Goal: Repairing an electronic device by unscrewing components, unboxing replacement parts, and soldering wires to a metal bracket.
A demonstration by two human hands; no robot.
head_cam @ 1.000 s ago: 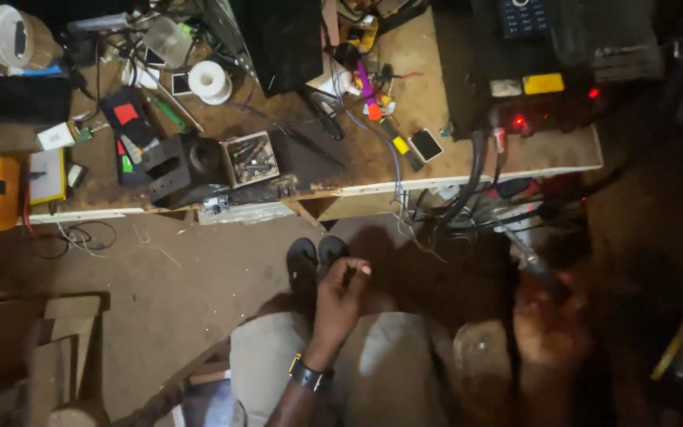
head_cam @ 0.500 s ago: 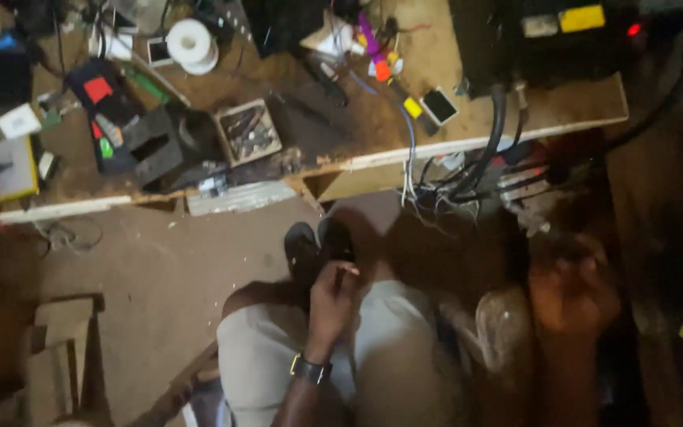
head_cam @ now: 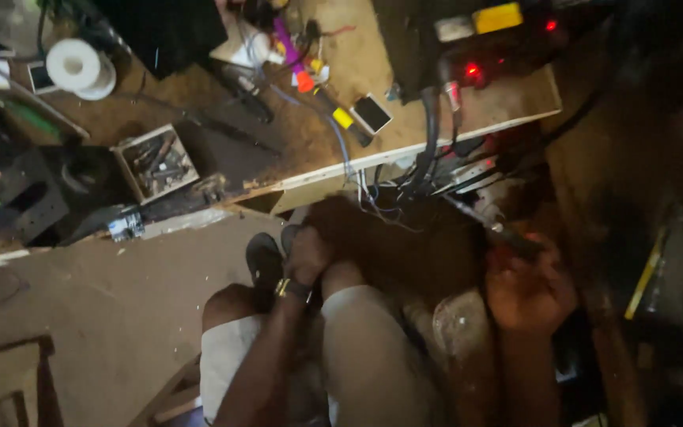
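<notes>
While the left hand point(head_cam: 308, 255) is resting curled between the knees, its grasp is unclear. Fingers point(head_cam: 543, 265) of the right hand point(head_cam: 527, 289) are closing round a thin tool point(head_cam: 492, 228) — its tip is pointing at the wires point(head_cam: 389, 207) under the workbench point(head_cam: 444, 134) edge.

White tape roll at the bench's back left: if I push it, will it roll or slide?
The white roll seems to lie flat on its side face, so it would more likely slide than roll. Its open core suggests it is light for its size. The bench around it is crowded with cables and tools, so it would probably snag soon.
</notes>
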